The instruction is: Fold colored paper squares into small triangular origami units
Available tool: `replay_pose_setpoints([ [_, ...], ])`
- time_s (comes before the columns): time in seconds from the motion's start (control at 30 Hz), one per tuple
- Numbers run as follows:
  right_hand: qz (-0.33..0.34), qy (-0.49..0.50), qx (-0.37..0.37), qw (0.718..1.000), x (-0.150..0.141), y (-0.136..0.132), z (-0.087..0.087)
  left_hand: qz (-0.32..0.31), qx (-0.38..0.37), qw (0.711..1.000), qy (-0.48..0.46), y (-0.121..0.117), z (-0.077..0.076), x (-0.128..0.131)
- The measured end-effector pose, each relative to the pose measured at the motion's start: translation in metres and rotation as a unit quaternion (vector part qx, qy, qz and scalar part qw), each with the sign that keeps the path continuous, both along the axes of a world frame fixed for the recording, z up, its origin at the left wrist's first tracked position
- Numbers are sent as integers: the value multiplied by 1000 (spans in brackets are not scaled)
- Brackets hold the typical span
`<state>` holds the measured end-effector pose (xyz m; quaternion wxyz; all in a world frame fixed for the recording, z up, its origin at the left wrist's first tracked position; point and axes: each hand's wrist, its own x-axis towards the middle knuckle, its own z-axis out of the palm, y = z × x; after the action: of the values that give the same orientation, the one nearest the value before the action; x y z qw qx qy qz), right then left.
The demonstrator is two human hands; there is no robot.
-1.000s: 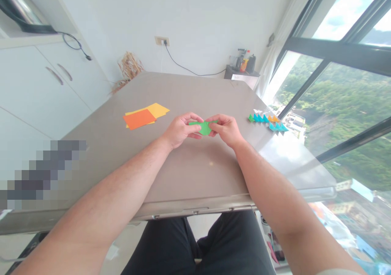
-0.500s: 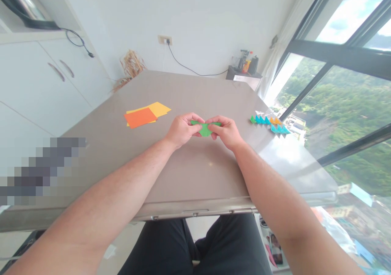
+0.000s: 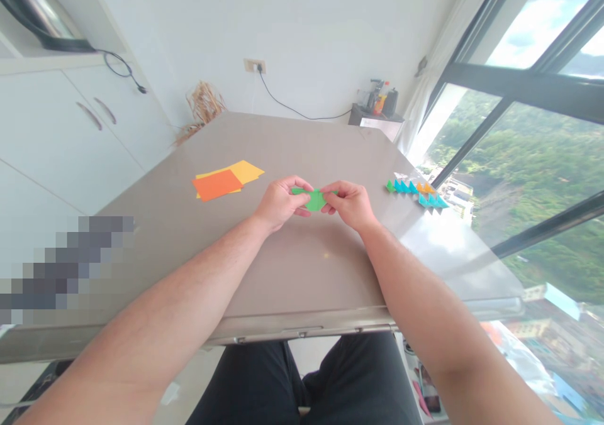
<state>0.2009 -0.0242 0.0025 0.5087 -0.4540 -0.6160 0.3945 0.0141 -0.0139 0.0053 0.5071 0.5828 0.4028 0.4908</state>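
Green paper [image 3: 317, 201], one, folded: from afar I see it over the table [image 3: 302, 268], left hand [image 3: 279, 202] gripping its 9 o'clock end, right hand [image 3: 352, 202] its 3 o'clock end, fingers pinched. Farther at 9, loose sheets [image 3: 217, 185]; at 3, folded pieces [image 3: 404, 187].

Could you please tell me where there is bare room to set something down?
The table is bare between the forearms and beyond the left hand and right hand, toward the wall. A smaller patch separates the right hand from the folded paper pieces. Crowded are those pieces, the orange sheet and yellow sheets, and the green paper both hands hold.
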Motion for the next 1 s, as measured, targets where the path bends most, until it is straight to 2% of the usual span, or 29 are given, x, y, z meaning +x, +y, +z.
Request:
replay_pose_setpoints([
  [0.27,-37,2,1,999,-6,-4,4,39,73,995,56,-3,-2,4],
  [0.4,-28,30,-2,999,-11,-4,1,31,86,995,42,-8,-2,9],
  [0.63,-41,83,-8,996,-9,0,-2,65,100,992,36,-8,-5,12],
  [0.87,-29,117,6,993,-10,-4,2,53,60,997,-18,-7,-2,12],
  [1.0,-7,118,-14,993,-6,-4,6,55,50,997,-36,-6,0,10],
])
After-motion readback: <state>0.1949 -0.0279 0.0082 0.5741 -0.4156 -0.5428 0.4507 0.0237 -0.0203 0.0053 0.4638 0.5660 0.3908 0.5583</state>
